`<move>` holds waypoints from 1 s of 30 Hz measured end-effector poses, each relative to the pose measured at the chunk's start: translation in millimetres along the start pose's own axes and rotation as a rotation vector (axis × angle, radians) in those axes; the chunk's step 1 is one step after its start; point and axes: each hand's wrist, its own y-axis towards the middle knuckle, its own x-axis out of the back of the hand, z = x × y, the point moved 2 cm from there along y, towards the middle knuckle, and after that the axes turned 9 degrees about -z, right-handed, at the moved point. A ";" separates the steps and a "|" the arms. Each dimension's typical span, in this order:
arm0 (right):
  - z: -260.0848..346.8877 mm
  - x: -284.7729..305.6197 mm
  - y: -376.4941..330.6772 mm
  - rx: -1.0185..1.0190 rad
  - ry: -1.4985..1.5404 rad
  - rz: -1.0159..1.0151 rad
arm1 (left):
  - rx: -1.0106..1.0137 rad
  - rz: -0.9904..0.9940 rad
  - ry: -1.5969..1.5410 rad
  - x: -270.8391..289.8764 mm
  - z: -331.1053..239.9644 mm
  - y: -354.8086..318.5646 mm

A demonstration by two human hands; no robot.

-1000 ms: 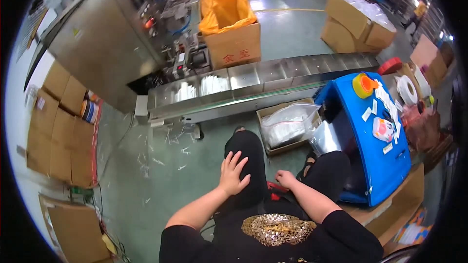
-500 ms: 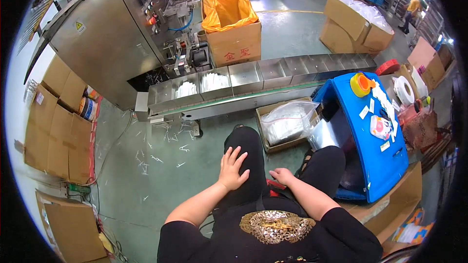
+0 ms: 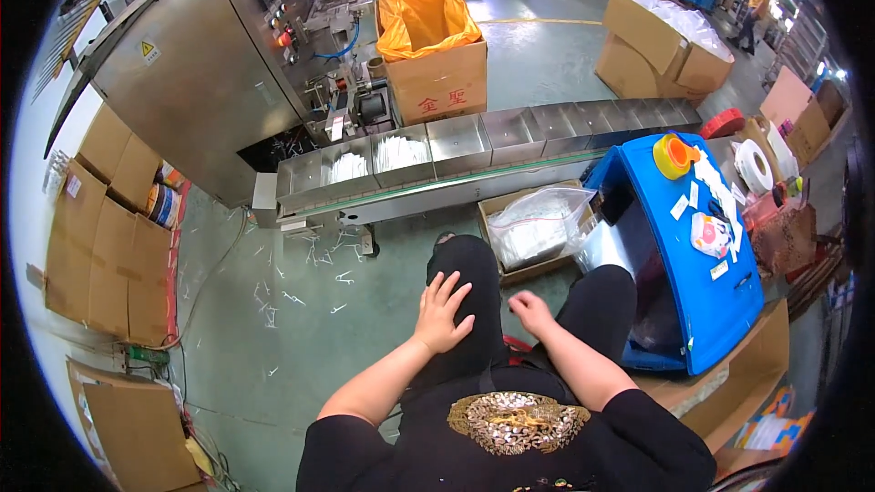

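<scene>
My left hand (image 3: 444,313) lies on my left thigh near the knee, fingers spread, holding nothing. My right hand (image 3: 531,312) hovers between my thighs with its fingers curled in; nothing shows in it. Beyond my knees runs a steel conveyor (image 3: 460,146) divided into compartments. Two of its compartments on the left contain white sticks (image 3: 401,153), packed close together. Between the conveyor and my right knee stands a shallow carton (image 3: 510,279), in which a clear zip bag (image 3: 540,226) of white pieces lies.
At my right, a blue plastic bin (image 3: 629,210) on its side bears a yellow-orange tape roll (image 3: 673,157) and white labels. Behind the conveyor stand a steel machine cabinet (image 3: 196,73) and an orange-lined carton (image 3: 442,82). Small white picks (image 3: 293,298) litter the floor. A person (image 3: 754,11) is far right.
My right hand has risen slightly away from my lap, and my legs have shifted a little. My left hand has stayed on the thigh. The distant person has moved left.
</scene>
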 end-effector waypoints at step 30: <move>38.6 185.5 117.9 0.064 -0.574 -0.116 | 0.159 0.914 0.208 -56.6 15.8 180.1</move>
